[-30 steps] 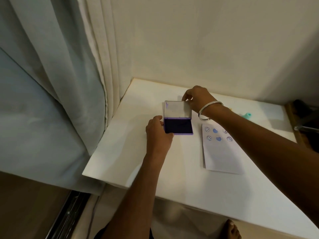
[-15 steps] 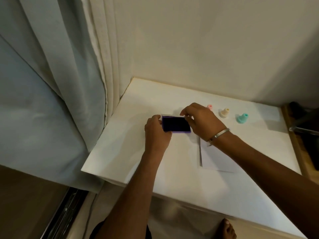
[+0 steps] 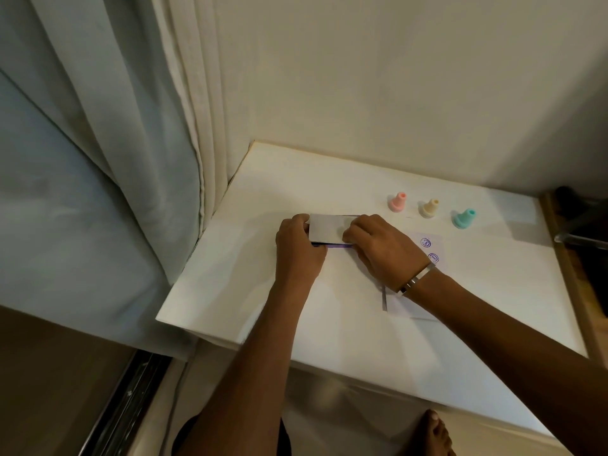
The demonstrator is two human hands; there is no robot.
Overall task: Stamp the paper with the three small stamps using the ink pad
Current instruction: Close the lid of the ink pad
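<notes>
Our left fingers [image 3: 296, 225] pinch the left end of the ink pad [image 3: 329, 230], thumb side tucked under the lid edge; right fingers [image 3: 353, 233] press down on the lid's right half, curled narrow & flat on it. Pad sits mid-frame on the table [image 3: 230, 291], lid nearly down, a purple strip of base showing along the near edge.

Handling, as we judge it: pad is a light, stiff plastic case w/ hinged lid. Hold by the short ends, push the lid flat, keep off the inked face.

Right hand [image 3: 385, 250] covers part of the paper [image 3: 431, 240], right of centre; two blue marks show. Paper is thin & floppy, slides easily, so pin a corner.

Upper right: 3 stamps, pink [image 3: 398, 202], cream [image 3: 429, 208], teal [image 3: 464, 218], upright, apart. Small, light, tippy; we'd grip the narrow necks.
</notes>
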